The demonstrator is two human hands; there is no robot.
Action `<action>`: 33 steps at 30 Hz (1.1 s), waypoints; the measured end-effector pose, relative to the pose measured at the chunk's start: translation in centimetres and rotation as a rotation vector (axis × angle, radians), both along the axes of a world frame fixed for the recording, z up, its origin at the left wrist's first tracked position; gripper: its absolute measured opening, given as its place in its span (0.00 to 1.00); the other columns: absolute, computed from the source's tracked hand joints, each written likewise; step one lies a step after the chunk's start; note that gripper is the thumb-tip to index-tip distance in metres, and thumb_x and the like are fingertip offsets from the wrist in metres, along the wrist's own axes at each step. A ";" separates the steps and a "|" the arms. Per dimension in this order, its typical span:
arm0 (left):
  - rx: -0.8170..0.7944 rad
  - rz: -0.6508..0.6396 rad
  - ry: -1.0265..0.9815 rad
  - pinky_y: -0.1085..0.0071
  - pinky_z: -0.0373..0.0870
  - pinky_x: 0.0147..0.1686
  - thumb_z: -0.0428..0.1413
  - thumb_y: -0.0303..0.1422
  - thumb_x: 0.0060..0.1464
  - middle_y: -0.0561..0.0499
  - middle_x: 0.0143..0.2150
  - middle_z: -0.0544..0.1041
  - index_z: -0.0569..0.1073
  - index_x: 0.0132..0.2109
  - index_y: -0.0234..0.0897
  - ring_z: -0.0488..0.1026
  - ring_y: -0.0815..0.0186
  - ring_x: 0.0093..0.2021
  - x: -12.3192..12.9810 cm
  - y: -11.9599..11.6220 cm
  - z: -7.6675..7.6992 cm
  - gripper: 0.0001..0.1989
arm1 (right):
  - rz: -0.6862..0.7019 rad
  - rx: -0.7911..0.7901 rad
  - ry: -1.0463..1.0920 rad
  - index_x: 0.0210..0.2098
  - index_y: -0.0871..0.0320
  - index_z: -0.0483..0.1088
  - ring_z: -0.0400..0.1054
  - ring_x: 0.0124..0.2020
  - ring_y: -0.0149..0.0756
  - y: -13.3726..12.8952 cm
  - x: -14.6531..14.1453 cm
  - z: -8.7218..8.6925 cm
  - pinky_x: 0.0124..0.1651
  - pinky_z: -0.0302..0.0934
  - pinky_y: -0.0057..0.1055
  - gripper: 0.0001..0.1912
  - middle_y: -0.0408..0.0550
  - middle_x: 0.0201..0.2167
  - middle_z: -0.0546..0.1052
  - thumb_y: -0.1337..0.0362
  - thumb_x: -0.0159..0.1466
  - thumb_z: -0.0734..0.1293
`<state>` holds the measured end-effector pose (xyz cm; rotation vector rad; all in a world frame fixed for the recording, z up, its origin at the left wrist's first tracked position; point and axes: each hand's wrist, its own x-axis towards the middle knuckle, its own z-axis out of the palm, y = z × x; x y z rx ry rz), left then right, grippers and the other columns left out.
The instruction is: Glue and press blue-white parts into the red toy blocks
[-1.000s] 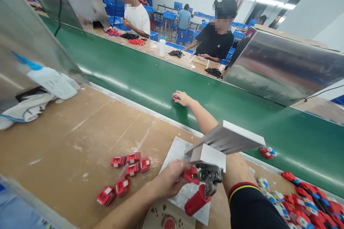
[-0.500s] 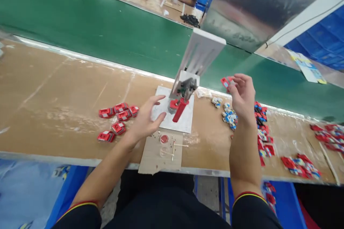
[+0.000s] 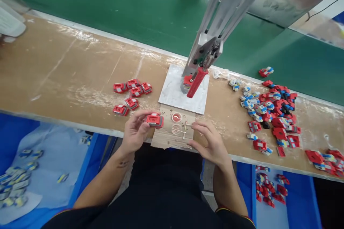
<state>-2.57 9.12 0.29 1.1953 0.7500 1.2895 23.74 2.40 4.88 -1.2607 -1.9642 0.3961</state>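
Between the thumb and fingers of my left hand (image 3: 136, 131) is a small red and grey toy car part (image 3: 154, 120), its hollowed red side facing up. My right hand (image 3: 209, 140) is open, thumb and fingers apart, its fingertips close to a cotton swab (image 3: 185, 131); whether they touch it I cannot tell. The swabs lie on a cardboard piece (image 3: 166, 136), beside a small dish of red paint (image 3: 176, 117) and a second small clear dish (image 3: 176, 129). Behind them a press with a red handle (image 3: 197, 83) stands on a white base plate (image 3: 172, 93).
Several red car parts (image 3: 131, 103) lie left of the base plate. A heap of red, white and blue parts (image 3: 279, 107) covers the right side. A green conveyor belt (image 3: 107, 10) runs behind the table. Blue bins (image 3: 91, 171) stand below the front edge.
My right hand has come down and left from the right of the press to the cardboard, without its red part. My left hand has moved nearer to me and now holds a red car part.
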 end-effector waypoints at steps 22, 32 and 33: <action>-0.143 -0.050 0.051 0.68 0.85 0.50 0.70 0.34 0.60 0.42 0.55 0.84 0.77 0.54 0.39 0.86 0.60 0.50 2.0 -2.5 -3.1 0.18 | 0.053 0.112 -0.049 0.43 0.55 0.75 0.76 0.33 0.37 1.9 -3.6 -1.7 0.36 0.73 0.35 0.09 0.47 0.33 0.85 0.75 0.70 0.70; -0.019 0.000 0.030 0.68 0.84 0.51 0.73 0.31 0.55 0.44 0.51 0.86 0.82 0.53 0.40 0.86 0.60 0.49 1.6 -2.3 -3.2 0.19 | 0.029 0.110 0.047 0.41 0.54 0.75 0.77 0.30 0.36 1.4 -2.7 -0.9 0.34 0.72 0.35 0.12 0.45 0.31 0.83 0.78 0.66 0.72; 0.008 0.005 0.027 0.67 0.84 0.50 0.73 0.31 0.55 0.44 0.50 0.86 0.82 0.54 0.40 0.85 0.59 0.50 1.5 -2.3 -3.2 0.19 | -0.018 0.139 0.114 0.41 0.53 0.75 0.77 0.29 0.36 1.2 -2.6 -0.6 0.33 0.72 0.36 0.13 0.44 0.30 0.83 0.78 0.65 0.72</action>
